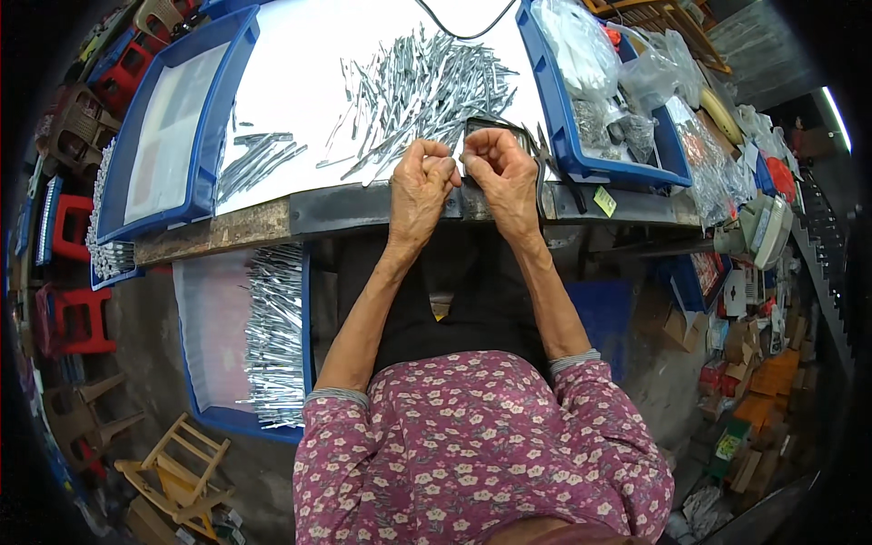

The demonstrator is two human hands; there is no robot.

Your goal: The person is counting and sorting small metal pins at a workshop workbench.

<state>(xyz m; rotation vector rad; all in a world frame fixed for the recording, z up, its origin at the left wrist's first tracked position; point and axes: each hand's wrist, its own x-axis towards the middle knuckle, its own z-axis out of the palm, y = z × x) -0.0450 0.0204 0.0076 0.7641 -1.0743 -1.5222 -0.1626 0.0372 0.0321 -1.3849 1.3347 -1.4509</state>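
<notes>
My left hand [422, 191] and my right hand [504, 180] are raised close together over the table's front edge, fingertips almost meeting. Each is closed in a pinch. Whatever sits between the fingertips is too small to make out. Just beyond them spreads a large heap of thin silver-grey metal strips [436, 86] on the white table top [300, 68]. A smaller bunch of similar strips [259, 163] lies to the left. Beside my right hand are dark-handled pliers [543, 156], and a small dark tray [481, 125] is partly hidden behind that hand.
A blue tray [204, 136] with a pale lining stands at the table's left. Another blue tray [568, 150] at the right holds plastic bags. Below the table's left side, a blue bin [218, 422] contains many thin metal pieces. Red stools [86, 318] and a wooden folding chair [177, 472] stand on the floor.
</notes>
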